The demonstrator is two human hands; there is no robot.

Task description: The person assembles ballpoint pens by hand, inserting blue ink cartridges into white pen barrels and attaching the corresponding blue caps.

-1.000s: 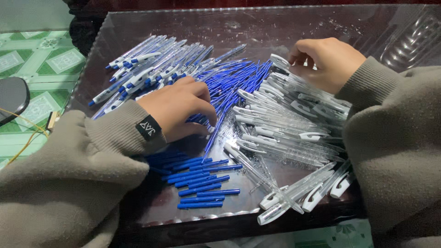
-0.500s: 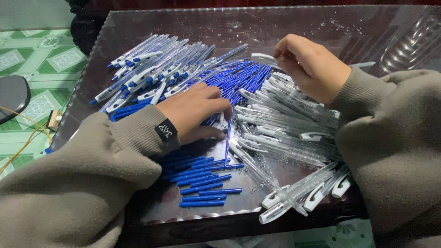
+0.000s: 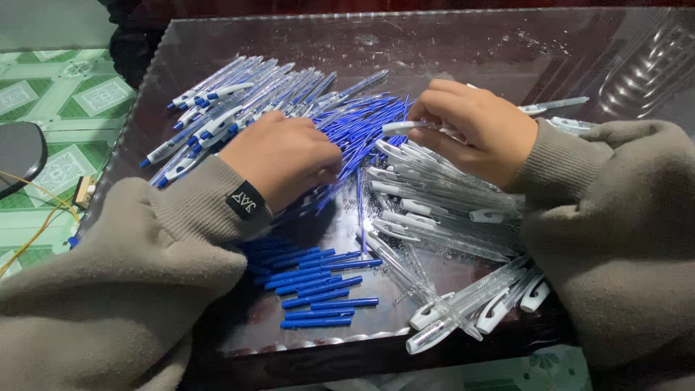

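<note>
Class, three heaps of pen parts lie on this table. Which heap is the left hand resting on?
The left hand rests on the middle heap of solid blue refills, not the assembled pens behind or the clear barrels to its right.

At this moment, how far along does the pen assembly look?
Done: a heap of assembled pens lies at the far left of the glass-topped table. In hand: the right hand pinches a clear pen barrel; the left hand rests on the blue refills. Left: many clear barrels and more loose refills, so well short of finished.
</note>
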